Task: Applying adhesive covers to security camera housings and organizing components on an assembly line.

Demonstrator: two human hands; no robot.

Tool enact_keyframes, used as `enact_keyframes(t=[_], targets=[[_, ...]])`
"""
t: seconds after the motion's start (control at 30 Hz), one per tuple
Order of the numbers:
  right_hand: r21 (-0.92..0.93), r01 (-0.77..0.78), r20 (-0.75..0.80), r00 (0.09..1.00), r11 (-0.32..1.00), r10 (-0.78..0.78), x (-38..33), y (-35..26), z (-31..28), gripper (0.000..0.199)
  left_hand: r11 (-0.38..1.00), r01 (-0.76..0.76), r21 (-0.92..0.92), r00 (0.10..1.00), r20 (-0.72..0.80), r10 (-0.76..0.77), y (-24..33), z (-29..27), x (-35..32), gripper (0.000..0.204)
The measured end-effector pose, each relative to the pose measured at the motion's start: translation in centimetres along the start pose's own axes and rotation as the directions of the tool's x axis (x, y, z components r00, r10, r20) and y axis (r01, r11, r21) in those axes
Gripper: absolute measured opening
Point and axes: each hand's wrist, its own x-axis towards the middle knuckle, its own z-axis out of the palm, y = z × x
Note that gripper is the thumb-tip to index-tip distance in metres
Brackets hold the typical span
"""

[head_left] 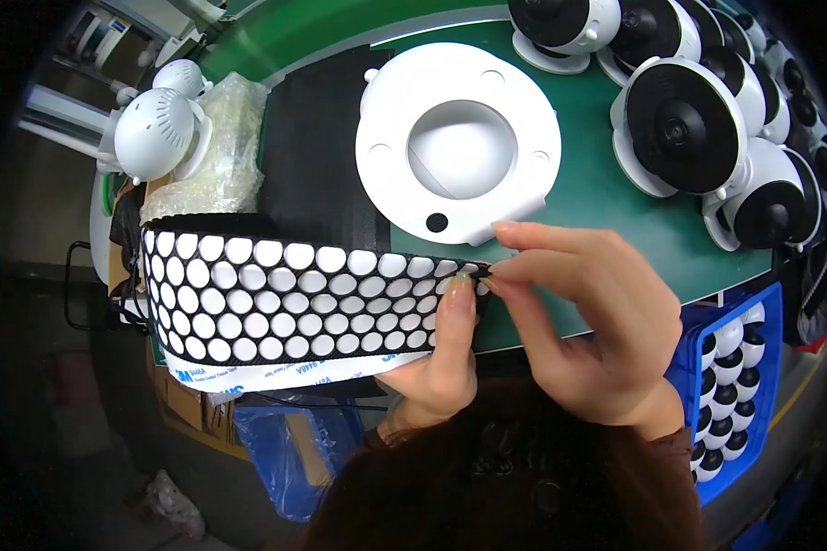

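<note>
Dark hair at the bottom edge is closest to the lens, and just past it both hands meet over the near rim of the counter [606,197]. My left hand [436,358] is closed on the sticker sheet [289,298], a long black strip of white round pads, thumb pressed on top near its right end and fingers underneath; the strip runs out to the left, held in the air above the counter edge, with its white backing liner showing along the lower side. My right hand [583,317] is pinched shut at the sheet's right end, thumb and forefinger meeting on what looks like one black pad, though the pad itself is too small to make out.

To do this well I would keep the left thumb just beside the pad being lifted so the strip cannot buckle, and peel low and slow from one edge so the adhesive face stays untouched and neighbouring pads stay seated.

Beyond the hands lies the white round base [458,140], flat on a black mat [317,156], one black dot already on its near lip. Finished white cameras [698,124] crowd the right, and a blue crate [767,326] holds more.
</note>
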Motion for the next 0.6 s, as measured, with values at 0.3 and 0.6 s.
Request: enact_keyframes(t=[0.3, 0.6], targets=[[-0.135, 0.049, -0.026, 0.998, 0.99, -0.053, -0.4, -0.1, 0.1, 0.02, 1.0, -0.026, 0.004, 0.997, 0.071, 0.025, 0.1, 0.0, 0.2, 0.065], [-0.133, -0.033, 0.107, 0.993, 0.991, 0.047, 0.1, -1.0, -1.0, 0.019, 0.996, -0.027, 0.085, 0.995, 0.096, 0.019, -0.1, 0.0, 0.4, 0.068]])
